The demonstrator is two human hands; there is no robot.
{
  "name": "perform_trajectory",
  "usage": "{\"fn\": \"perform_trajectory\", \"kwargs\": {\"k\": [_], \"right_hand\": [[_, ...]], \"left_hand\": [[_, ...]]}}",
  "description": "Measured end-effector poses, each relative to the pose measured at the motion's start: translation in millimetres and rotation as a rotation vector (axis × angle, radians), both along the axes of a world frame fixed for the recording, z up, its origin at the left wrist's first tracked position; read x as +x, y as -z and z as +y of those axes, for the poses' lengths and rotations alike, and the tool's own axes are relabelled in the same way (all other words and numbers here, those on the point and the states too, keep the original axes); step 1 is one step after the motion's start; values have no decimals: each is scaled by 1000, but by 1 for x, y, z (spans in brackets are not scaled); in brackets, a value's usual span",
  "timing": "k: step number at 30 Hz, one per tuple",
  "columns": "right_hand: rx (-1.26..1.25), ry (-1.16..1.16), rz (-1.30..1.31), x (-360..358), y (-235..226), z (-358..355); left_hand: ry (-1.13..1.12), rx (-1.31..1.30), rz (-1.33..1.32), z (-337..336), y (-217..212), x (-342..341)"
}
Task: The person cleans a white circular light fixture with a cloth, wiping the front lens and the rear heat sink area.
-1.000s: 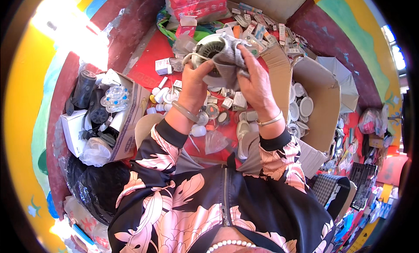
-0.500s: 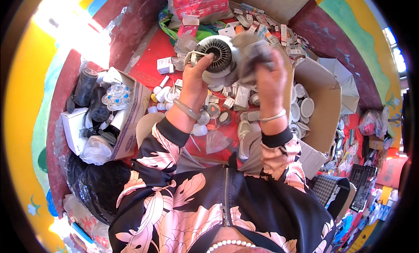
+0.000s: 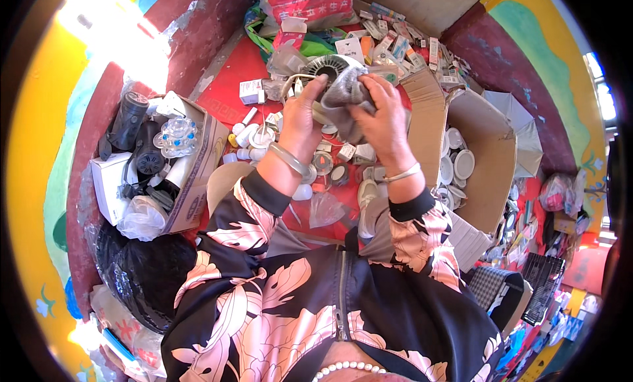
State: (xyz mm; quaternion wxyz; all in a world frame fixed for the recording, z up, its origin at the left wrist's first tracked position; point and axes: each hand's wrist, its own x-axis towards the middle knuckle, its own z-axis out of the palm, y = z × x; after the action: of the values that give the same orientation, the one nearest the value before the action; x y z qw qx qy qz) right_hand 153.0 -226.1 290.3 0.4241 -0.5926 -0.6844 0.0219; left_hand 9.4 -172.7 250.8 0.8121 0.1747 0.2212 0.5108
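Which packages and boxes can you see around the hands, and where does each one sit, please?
Small white box: on the red mat, left of the hands.
Red plastic pack: top centre, bulky.
Heap of slim cartons: top right, multicoloured.
Open brown carton: right, holding white round discs.
Open printed carton: left, holding dark parts.

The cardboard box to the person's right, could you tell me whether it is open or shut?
Open: the cardboard box has its flaps spread, showing round white fittings inside.

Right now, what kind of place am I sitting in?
Probably a small shop or sorting corner for light fittings. Small boxes and lamp parts are heaped on a red floor, an open carton holds round white fittings, and painted walls close it in.
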Motion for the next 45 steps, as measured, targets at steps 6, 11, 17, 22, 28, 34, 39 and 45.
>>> {"fn": "perform_trajectory", "kwargs": {"k": [6, 11, 17, 22, 28, 34, 39, 45], "right_hand": [[-166, 84, 267, -5, -4, -5], [-63, 89, 201, -6, 2, -4], [45, 112, 158, -8, 4, -3], [195, 138, 124, -11, 13, 1], [225, 72, 230, -10, 1, -3], [-51, -80, 1159, -3, 10, -8], [1, -314, 1725, 35, -24, -17], [-73, -384, 1558, 57, -19, -10]], "left_hand": [[-73, 90, 108, -13, -6, 1], [-167, 148, 160, -16, -9, 5], [-160, 153, 172, -17, -6, 9], [-147, 93, 108, -19, -16, 9], [-65, 155, 121, -21, -23, 3], [-104, 203, 82, -17, -29, 2], [-163, 143, 20, -8, -26, -4], [-212, 97, 43, 4, -12, -6]]}}
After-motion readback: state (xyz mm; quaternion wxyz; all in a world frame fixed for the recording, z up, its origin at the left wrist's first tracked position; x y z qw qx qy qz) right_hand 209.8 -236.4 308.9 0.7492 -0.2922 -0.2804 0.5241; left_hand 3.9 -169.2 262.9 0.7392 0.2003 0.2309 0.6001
